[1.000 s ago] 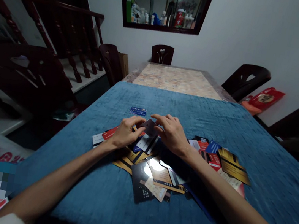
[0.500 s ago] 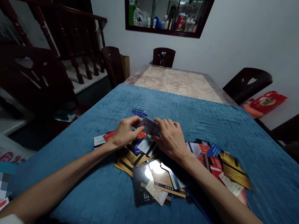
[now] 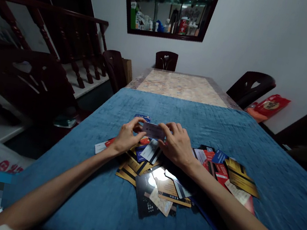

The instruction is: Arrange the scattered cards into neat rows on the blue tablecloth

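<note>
My left hand [image 3: 126, 137] and my right hand [image 3: 176, 143] both pinch one grey plastic card [image 3: 154, 131], held level by its two short ends just above the blue cloth [image 3: 229, 122]. A single blue card [image 3: 142, 118] lies flat on the cloth right behind the held card. Below my wrists spreads a loose pile of several cards [image 3: 160, 175], gold, black, red, blue and white, some overlapping. Both forearms reach in from the bottom edge.
The blue cloth covers the near part of a long table; its bare marbled top [image 3: 182, 86] shows beyond. Dark wooden chairs [image 3: 166, 59] stand at the far end and both sides. A stair railing [image 3: 51, 33] is at the left, a wall cabinet [image 3: 168, 4] above.
The two hands have carried the grey card a little away from me, from over the pile to just in front of the lone blue card, turning it flatter. The camera view shifted slightly.
</note>
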Demonstrator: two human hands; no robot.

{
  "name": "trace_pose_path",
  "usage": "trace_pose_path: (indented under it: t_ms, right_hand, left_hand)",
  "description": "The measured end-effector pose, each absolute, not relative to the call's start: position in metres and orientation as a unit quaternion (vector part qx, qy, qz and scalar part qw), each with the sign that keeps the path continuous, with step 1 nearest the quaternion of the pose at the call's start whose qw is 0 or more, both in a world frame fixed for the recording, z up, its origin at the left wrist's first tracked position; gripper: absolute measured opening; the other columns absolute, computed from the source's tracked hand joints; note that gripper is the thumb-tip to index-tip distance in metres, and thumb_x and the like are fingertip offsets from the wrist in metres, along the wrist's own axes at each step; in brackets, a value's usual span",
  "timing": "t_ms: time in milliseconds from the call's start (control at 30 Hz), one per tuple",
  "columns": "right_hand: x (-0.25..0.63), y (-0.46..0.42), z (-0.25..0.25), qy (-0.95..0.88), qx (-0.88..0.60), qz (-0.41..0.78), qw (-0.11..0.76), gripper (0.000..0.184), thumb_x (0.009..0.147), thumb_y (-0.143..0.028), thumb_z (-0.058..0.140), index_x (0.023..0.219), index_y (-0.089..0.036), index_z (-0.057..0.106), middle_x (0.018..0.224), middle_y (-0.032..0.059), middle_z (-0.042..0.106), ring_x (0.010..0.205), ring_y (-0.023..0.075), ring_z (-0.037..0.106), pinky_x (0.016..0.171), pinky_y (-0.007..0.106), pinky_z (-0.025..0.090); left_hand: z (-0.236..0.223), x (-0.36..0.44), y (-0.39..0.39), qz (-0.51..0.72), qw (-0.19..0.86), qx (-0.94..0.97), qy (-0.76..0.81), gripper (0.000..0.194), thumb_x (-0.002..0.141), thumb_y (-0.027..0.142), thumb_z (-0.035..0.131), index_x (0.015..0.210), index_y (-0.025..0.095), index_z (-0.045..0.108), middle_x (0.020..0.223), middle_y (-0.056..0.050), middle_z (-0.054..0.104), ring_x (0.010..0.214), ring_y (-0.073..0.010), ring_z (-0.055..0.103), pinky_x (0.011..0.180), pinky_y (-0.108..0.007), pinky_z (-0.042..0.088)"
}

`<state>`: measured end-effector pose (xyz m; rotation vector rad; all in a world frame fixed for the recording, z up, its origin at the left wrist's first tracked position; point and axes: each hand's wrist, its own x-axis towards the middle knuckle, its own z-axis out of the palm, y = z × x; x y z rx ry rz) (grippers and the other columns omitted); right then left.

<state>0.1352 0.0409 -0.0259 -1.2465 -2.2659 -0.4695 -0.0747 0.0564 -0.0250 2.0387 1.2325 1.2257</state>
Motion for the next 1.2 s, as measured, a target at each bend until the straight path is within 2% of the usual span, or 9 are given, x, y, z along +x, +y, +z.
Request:
trace_pose_path:
  t_ms: [100, 233, 433, 667, 967, 1200]
  right_hand:
    - [0.137, 0.042, -0.024, -0.839, -0.456, -0.163, 0.249, 0.046, 0.085, -0.023, 0.064, 0.130, -0.018, 0.054, 0.116, 0.0138, 0.064, 0.101, 0.0290, 0.051, 0.075, 0.037, 0.038]
    - [0.138, 0.047, -0.020, -0.857, -0.441, -0.143, 0.223, 0.049, 0.086, -0.025, 0.063, 0.133, -0.016, 0.053, 0.119, 0.0131, 0.066, 0.101, 0.0278, 0.053, 0.075, 0.037, 0.039]
    - [0.139, 0.071, -0.011, -0.874, -0.417, -0.118, 0.219, 0.048, 0.089, -0.028, 0.060, 0.134, -0.015, 0.052, 0.125, 0.0138, 0.065, 0.103, 0.0270, 0.056, 0.078, 0.036, 0.043]
    - [0.138, 0.118, -0.002, -0.880, -0.401, -0.101, 0.235, 0.048, 0.086, -0.038, 0.065, 0.128, -0.018, 0.057, 0.118, 0.0141, 0.062, 0.103, 0.0283, 0.051, 0.084, 0.039, 0.046]
    - [0.125, 0.186, -0.007, -0.884, -0.409, -0.049, 0.219, 0.042, 0.084, -0.028, 0.066, 0.123, -0.017, 0.061, 0.118, 0.0129, 0.058, 0.105, 0.0268, 0.050, 0.089, 0.038, 0.045]
    - [0.112, 0.230, -0.024, -0.874, -0.448, -0.011, 0.190, 0.041, 0.082, -0.030, 0.070, 0.119, -0.015, 0.065, 0.119, 0.0143, 0.058, 0.108, 0.0280, 0.051, 0.091, 0.039, 0.044]
  left_hand:
    - [-0.019, -0.081, 0.056, 0.419, 0.142, 0.790, 0.425, 0.050, 0.079, 0.012, 0.064, 0.128, 0.021, 0.053, 0.096, -0.002, 0.069, 0.087, -0.0170, 0.067, 0.085, -0.032, 0.055]
    - [-0.010, -0.089, 0.058, 0.349, 0.048, 0.862, 0.364, 0.047, 0.083, 0.011, 0.062, 0.129, 0.018, 0.055, 0.119, -0.010, 0.063, 0.110, -0.0231, 0.062, 0.099, -0.039, 0.052]
    - [0.002, -0.101, 0.079, 0.272, 0.012, 0.902, 0.336, 0.050, 0.087, 0.017, 0.061, 0.136, 0.016, 0.051, 0.131, -0.016, 0.056, 0.121, -0.0278, 0.058, 0.103, -0.041, 0.050]
    - [0.018, -0.110, 0.126, 0.237, 0.020, 0.909, 0.343, 0.048, 0.084, 0.022, 0.063, 0.131, 0.016, 0.055, 0.127, -0.014, 0.059, 0.112, -0.0266, 0.061, 0.100, -0.038, 0.050]
    - [0.013, -0.115, 0.196, 0.203, 0.030, 0.900, 0.384, 0.039, 0.075, 0.018, 0.062, 0.114, 0.016, 0.061, 0.111, -0.011, 0.061, 0.101, -0.0263, 0.060, 0.094, -0.039, 0.050]
    - [-0.006, -0.119, 0.243, 0.170, 0.038, 0.896, 0.409, 0.037, 0.071, 0.016, 0.063, 0.108, 0.016, 0.062, 0.110, -0.009, 0.059, 0.098, -0.0238, 0.060, 0.092, -0.037, 0.050]
